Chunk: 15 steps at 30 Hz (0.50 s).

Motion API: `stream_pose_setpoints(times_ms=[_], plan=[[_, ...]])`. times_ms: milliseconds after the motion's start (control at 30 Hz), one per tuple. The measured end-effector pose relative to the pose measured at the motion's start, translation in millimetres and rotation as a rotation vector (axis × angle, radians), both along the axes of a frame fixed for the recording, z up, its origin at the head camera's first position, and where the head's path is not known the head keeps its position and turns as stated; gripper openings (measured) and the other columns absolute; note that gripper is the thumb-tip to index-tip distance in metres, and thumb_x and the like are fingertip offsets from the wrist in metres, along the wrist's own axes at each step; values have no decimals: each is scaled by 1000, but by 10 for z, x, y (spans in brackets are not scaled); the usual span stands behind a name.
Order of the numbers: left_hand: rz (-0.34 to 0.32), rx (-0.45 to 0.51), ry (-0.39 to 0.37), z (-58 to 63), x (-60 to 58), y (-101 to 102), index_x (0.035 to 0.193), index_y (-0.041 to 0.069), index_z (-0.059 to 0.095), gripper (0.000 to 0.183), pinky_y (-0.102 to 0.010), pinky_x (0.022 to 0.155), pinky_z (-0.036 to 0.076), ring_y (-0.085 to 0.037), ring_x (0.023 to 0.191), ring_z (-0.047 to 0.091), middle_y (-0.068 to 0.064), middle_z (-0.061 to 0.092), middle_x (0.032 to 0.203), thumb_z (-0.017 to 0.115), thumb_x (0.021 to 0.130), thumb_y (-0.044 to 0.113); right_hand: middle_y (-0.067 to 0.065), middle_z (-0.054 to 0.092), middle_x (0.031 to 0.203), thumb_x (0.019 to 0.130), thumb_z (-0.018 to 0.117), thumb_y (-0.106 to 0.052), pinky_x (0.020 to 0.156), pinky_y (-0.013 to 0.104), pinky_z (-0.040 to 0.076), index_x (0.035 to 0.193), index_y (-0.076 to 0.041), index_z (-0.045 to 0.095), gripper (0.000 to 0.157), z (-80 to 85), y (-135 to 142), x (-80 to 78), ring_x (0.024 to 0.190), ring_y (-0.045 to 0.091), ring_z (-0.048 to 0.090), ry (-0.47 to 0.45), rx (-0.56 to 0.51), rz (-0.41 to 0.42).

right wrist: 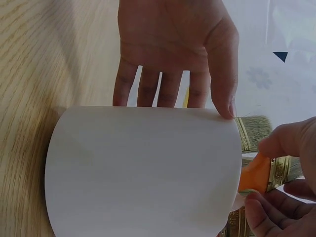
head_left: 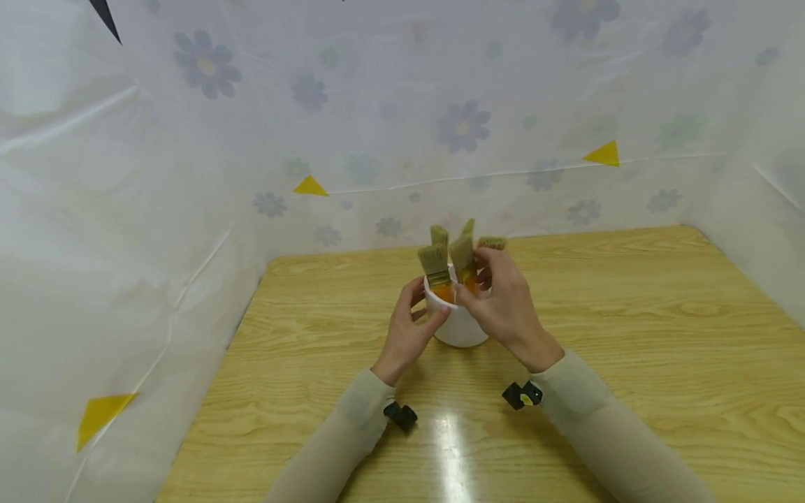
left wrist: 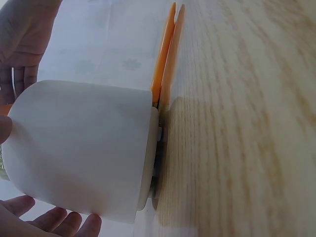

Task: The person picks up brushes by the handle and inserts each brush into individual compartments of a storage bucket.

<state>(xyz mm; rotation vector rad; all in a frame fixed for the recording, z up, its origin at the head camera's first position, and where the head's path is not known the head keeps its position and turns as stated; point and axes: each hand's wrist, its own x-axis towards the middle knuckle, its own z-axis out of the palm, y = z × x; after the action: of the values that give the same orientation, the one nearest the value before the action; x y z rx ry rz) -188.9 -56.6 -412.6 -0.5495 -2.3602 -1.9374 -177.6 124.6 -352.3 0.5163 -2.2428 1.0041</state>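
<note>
A white cylindrical pot (head_left: 462,327) stands upright on the table. Several paintbrushes (head_left: 434,260) stick out of it, bristles up, with orange handles. My left hand (head_left: 409,334) holds the pot from its left side, thumb at the near rim and fingers round the far side. With thumb and fingers, my right hand (head_left: 505,304) pinches one paintbrush (right wrist: 256,174) near its metal ferrule; the lower end of that handle is hidden in the pot. Behind the pot, another paintbrush (left wrist: 162,64) lies on the table, its orange handle visible in the left wrist view.
The wood-grain table (head_left: 629,314) reaches to a back wall covered in flowered plastic sheeting (head_left: 377,105). Yellow triangles (head_left: 604,154) are stuck on the sheeting. Dark camera mounts (head_left: 523,395) sit at both wrists.
</note>
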Motion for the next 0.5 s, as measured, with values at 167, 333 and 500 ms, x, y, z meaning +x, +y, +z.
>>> stream_pose_setpoints(times_ms=[167, 333, 500], plan=[[-1, -2, -8, 8, 4, -1, 147, 19, 33, 66, -48, 101, 41, -22, 129, 42, -5, 42, 141, 66, 91, 32, 13, 56, 97, 77, 77, -14, 65, 34, 49, 123, 4, 52, 55, -6, -1, 0, 76, 21, 53, -1, 14, -17], [-13, 3, -24, 136, 70, 1, 148, 11, 30, 66, -53, 102, 38, -30, 130, 40, -13, 40, 143, 65, 92, 21, 13, 57, 97, 77, 77, -15, 66, 34, 47, 122, 4, 52, 55, -16, 3, 1, 77, 22, 53, -9, 30, -27], [-29, 4, -24, 338, 181, -6, 147, 2, 29, 65, -56, 102, 37, -36, 130, 39, -20, 39, 143, 63, 93, 15, 13, 58, 98, 77, 77, -16, 65, 34, 47, 122, 4, 52, 55, -31, 3, 6, 78, 22, 53, -25, 45, -27]])
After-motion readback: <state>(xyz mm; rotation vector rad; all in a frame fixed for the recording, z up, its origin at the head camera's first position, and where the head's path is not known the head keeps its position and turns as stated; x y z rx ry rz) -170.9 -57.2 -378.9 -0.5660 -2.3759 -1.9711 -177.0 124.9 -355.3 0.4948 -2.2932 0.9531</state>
